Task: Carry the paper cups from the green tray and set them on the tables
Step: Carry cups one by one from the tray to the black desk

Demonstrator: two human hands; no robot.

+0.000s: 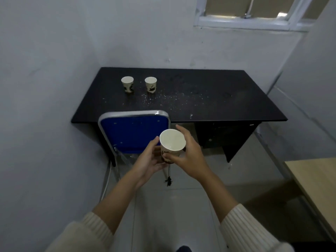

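A white paper cup (172, 142) with a dark print is held upright in front of me, over the blue chair's back. My right hand (189, 157) grips its right side, thumb across the front. My left hand (150, 160) cups its lower left side, fingers curled under it. Two more paper cups stand on the black desk (209, 99) at its far left: one cup (127, 84) and a second cup (151, 85) to its right. No green tray is in view.
A blue chair (133, 131) with a metal frame stands pushed against the desk's near left edge. White specks litter the desk top. Walls close in on the left and back. A light wooden table (316, 180) shows at the right edge.
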